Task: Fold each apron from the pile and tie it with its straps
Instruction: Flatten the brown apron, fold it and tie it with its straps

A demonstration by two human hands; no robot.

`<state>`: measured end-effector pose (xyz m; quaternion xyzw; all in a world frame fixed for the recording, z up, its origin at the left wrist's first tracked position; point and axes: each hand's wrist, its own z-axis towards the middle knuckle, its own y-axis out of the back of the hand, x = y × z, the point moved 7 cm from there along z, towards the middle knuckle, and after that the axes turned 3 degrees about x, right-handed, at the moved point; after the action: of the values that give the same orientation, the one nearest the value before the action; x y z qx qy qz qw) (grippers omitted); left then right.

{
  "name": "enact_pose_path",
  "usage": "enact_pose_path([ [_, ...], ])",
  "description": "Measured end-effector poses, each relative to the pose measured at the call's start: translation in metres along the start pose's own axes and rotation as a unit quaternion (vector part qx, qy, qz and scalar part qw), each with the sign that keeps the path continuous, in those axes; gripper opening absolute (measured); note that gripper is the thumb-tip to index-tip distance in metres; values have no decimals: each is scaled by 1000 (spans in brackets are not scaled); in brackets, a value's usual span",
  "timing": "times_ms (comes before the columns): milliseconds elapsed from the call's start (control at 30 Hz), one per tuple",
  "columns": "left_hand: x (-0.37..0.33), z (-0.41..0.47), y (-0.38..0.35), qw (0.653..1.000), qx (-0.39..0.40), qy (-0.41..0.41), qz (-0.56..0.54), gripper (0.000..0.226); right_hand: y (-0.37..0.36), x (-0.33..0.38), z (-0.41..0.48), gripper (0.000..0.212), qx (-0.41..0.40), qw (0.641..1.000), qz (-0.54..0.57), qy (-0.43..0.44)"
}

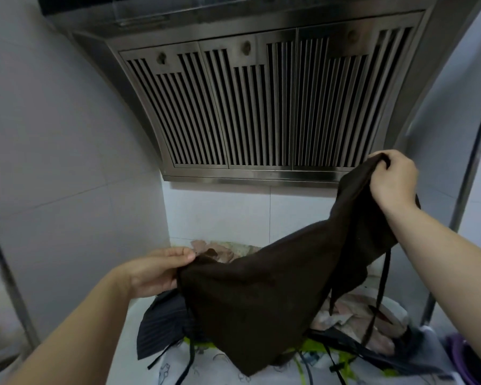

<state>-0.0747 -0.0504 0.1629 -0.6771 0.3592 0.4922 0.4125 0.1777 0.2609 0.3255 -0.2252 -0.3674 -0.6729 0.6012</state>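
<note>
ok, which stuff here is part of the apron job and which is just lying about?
In the job: brown apron, held up by left hand and right hand; its dangling strap; pile of aprons beneath.
Lying about: range hood, tiled wall, purple object.

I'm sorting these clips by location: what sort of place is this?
Most likely a kitchen: a large, slatted stainless steel range hood hangs on a white tiled wall.
</note>
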Motion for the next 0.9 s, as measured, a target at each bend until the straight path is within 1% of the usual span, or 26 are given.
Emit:
enact_pose_path([
  [67,-7,4,2,996,-62,-47,-36,11,-1,-1,-1,31,3,1000,1,3],
  [100,-12,6,8,989,-111,-80,-49,7,-1,-2,0,31,5,1000,-1,4],
  [133,-17,6,18,975,-174,-120,-75,8,-1,-5,0,31,6,1000,-8,8],
  [200,-27,-3,37,925,-303,-195,-123,17,1,-12,0,30,10,999,-30,17],
  [233,-32,-9,43,905,-343,-220,-122,21,1,-15,-1,30,16,999,-43,20],
  [267,-37,-13,48,897,-366,-229,-90,25,1,-19,-1,30,22,998,-55,19],
  [367,-48,-15,46,901,-371,-208,83,39,1,-28,-5,28,30,997,-72,8],
  [433,-56,-16,37,891,-363,-194,193,47,2,-30,-5,28,28,997,-76,6],
  [467,-60,-16,32,886,-352,-191,235,48,3,-30,-5,28,26,997,-76,5],
  [533,-63,-16,20,873,-322,-188,314,39,6,-30,-3,28,20,997,-72,0],
  [567,-64,-16,16,858,-303,-186,369,30,7,-29,-3,28,17,997,-71,-1],
  [600,-64,-15,12,835,-282,-180,436,20,9,-28,-2,29,15,997,-72,-1],
  [633,-62,-15,10,805,-263,-166,505,12,11,-27,-2,29,14,997,-76,0],
  [700,-61,-14,9,725,-244,-148,627,16,14,-25,-3,28,19,996,-85,6],
  [767,-67,-17,10,662,-264,-174,680,24,16,-20,-5,27,33,994,-102,20],
  [800,-71,-19,13,644,-284,-179,688,27,16,-18,-6,27,45,992,-117,29],
  [833,-76,-22,17,632,-311,-166,690,30,15,-14,-6,27,62,989,-131,37],
  [867,-81,-23,23,619,-340,-137,695,32,13,-9,-5,27,86,985,-145,44],
  [900,-85,-24,27,596,-365,-91,710,34,10,-4,-5,26,118,979,-160,46],
])
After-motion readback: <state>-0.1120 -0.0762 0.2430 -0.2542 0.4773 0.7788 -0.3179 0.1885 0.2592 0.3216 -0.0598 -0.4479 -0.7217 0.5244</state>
